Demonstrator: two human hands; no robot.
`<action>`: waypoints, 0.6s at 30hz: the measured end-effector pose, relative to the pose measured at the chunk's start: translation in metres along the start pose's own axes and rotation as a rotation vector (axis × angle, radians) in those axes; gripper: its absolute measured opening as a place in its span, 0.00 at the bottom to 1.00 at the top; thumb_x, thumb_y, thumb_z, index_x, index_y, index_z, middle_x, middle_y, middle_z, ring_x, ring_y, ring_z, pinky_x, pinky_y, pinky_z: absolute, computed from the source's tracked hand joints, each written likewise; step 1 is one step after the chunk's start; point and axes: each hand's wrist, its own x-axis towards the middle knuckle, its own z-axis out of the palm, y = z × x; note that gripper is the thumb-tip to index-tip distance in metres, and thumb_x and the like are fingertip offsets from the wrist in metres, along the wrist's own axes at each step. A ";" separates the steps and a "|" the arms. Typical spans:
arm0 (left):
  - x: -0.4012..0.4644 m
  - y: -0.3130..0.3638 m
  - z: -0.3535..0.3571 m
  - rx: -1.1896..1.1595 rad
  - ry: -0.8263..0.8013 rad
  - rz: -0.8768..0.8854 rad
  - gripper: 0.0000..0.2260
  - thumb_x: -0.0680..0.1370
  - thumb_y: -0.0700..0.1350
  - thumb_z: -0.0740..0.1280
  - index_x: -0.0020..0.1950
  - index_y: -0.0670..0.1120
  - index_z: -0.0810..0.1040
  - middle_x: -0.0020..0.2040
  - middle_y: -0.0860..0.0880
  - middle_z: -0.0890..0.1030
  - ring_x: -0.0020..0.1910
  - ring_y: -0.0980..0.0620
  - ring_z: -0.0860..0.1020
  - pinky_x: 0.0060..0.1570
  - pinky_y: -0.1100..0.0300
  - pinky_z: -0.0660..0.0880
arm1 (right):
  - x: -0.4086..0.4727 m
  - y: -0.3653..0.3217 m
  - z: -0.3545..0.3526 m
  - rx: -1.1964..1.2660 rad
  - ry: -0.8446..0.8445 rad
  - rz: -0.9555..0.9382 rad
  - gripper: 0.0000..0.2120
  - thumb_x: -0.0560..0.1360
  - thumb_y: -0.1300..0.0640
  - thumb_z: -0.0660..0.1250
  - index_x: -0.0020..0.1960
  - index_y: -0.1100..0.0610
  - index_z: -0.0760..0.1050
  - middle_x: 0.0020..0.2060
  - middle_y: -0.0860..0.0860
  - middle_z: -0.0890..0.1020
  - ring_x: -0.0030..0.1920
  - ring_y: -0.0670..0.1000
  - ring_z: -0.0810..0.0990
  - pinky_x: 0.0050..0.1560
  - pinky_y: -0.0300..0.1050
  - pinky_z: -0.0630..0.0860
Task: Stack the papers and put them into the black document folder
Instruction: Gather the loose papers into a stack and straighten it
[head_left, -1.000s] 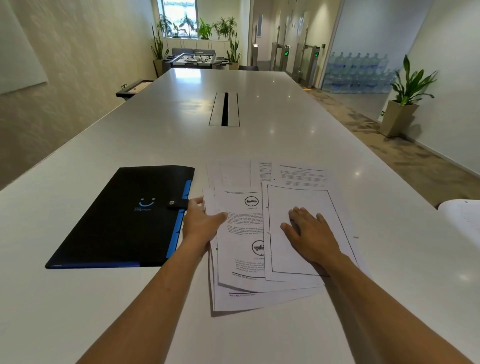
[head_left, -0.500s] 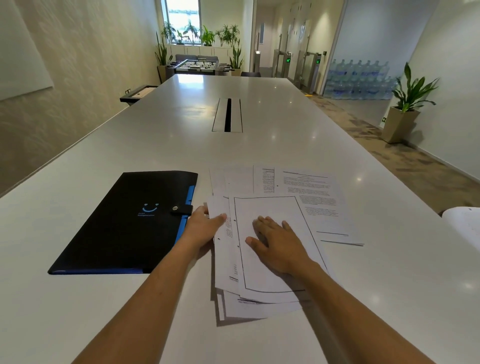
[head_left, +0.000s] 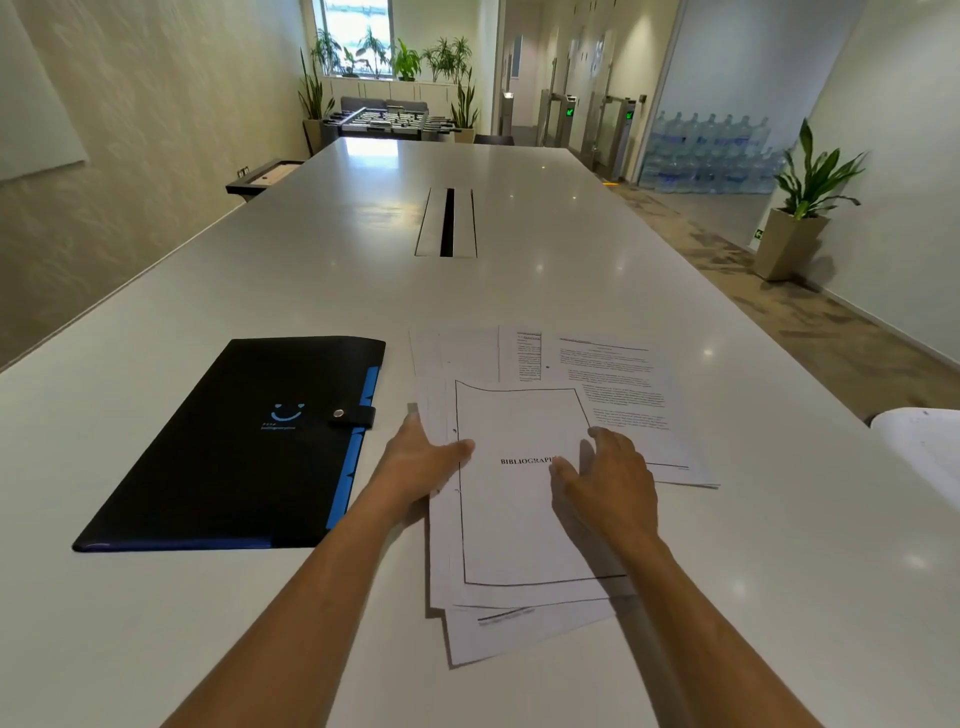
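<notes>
White and glossy, the long desk (head_left: 519, 291) is stretching away from the person, carrying everything in front of them. Lying flat on its left side is the black document folder (head_left: 234, 447), closed, with a blue edge showing along its right side and its snap strap fastened over that edge. Just beside the folder, to its right, the papers (head_left: 519, 519) are lying in a loose, uneven pile, their corners fanning out at the near end; the top sheet is showing a ruled border and the word "BIBLIOGRAPHY", partly covered. More printed sheets (head_left: 613, 384) are spreading out from under the pile toward the far right. The left hand (head_left: 421, 457) is resting against the left edge of the pile, fingers spread apart, thumb lying on top of the sheets, not closed on anything. The right hand (head_left: 608, 478) is sitting on the top sheet with its fingers apart and slightly bent, fingertips pressing on the paper near its right border
</notes>
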 end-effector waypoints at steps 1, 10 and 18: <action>-0.002 0.000 0.004 -0.015 -0.008 0.001 0.42 0.72 0.51 0.74 0.77 0.48 0.52 0.73 0.45 0.66 0.69 0.43 0.67 0.56 0.53 0.70 | -0.001 -0.001 0.001 0.014 -0.002 0.006 0.31 0.74 0.44 0.66 0.71 0.58 0.66 0.69 0.56 0.71 0.67 0.58 0.70 0.65 0.53 0.67; -0.011 -0.009 0.016 -0.237 -0.034 0.148 0.32 0.73 0.39 0.73 0.73 0.51 0.62 0.59 0.57 0.74 0.59 0.56 0.74 0.53 0.60 0.72 | -0.007 -0.007 0.003 0.116 0.007 0.016 0.28 0.73 0.45 0.67 0.69 0.55 0.67 0.68 0.53 0.72 0.67 0.55 0.70 0.64 0.51 0.67; -0.011 0.001 -0.019 -0.399 -0.007 0.310 0.30 0.75 0.39 0.71 0.73 0.53 0.64 0.69 0.51 0.72 0.68 0.49 0.70 0.67 0.42 0.68 | 0.005 -0.003 -0.024 0.700 -0.094 0.227 0.26 0.72 0.46 0.71 0.67 0.50 0.69 0.60 0.43 0.76 0.62 0.48 0.76 0.52 0.36 0.71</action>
